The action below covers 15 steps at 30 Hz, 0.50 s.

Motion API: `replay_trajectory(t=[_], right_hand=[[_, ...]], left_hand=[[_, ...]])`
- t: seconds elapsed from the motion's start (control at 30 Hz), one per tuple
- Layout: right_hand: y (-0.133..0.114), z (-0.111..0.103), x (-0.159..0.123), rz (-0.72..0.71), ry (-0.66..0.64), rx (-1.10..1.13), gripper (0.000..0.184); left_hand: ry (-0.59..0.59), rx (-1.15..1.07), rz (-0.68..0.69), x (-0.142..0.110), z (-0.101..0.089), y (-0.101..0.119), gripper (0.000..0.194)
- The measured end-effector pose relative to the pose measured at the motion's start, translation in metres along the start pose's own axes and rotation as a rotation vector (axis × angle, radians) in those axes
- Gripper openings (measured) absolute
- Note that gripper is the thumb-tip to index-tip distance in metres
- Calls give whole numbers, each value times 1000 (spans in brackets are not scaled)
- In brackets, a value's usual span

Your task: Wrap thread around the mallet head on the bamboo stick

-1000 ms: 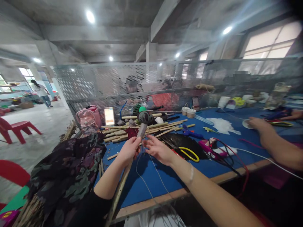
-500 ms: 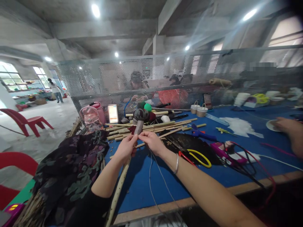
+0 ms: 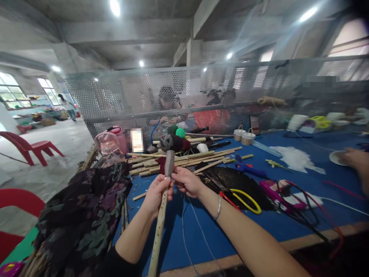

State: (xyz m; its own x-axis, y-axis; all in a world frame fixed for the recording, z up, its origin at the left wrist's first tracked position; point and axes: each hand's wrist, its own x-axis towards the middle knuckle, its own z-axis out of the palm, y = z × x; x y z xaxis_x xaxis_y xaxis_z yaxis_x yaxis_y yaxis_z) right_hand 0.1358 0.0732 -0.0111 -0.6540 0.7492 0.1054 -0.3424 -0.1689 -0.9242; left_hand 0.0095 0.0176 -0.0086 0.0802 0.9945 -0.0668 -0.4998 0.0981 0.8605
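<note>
My left hand [image 3: 158, 194] is closed round a pale wooden stick [image 3: 159, 234] dotted with small dark holes, held tilted over the table. Grey wrapping [image 3: 169, 163] covers its upper part. Behind the top sits a rounded dark bundle with grey patches [image 3: 167, 143]; I cannot tell whether it is joined to the stick. My right hand [image 3: 186, 181] pinches at the lower end of the wrapping, close to the left fingers. Below it a thin grey cord [image 3: 198, 223] hangs in two strands to the table's front edge. What lies between the right fingertips is mostly hidden.
Bare sticks [image 3: 201, 157] lie across the blue table [image 3: 170, 250]. Yellow- and red-handled scissors [image 3: 245, 200], a blue glue gun [image 3: 248, 167] and a purple device [image 3: 273, 194] are to the right. Patterned dark cloth [image 3: 83, 215] lies left. Another person's hand [image 3: 359, 161] is at far right.
Both hands and the stick have come slightly lower and nearer, and the stick stands more upright. The right hand remains beside the lower end of the wrapping.
</note>
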Motion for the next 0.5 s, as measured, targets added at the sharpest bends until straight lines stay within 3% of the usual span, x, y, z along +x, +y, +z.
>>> replay_trajectory(t=[0.1,0.2,0.3,0.4,0.5], right_hand=[[0,-1,1,26,-35,45,35],[3,1,2,-9,42,76,33],[7,2,1,-2,178,75,35],[10,0,-1,40,225,28,35],[13,-3,-2,76,238,13,35]], left_hand=[[-92,-21,-74,3,-5,0,31],[-122,115,-117,7,-12,-1,32],[-20,371,7,9,-17,-4,35],[73,507,160,9,-16,-8,31],[94,506,126,9,-11,-8,32]])
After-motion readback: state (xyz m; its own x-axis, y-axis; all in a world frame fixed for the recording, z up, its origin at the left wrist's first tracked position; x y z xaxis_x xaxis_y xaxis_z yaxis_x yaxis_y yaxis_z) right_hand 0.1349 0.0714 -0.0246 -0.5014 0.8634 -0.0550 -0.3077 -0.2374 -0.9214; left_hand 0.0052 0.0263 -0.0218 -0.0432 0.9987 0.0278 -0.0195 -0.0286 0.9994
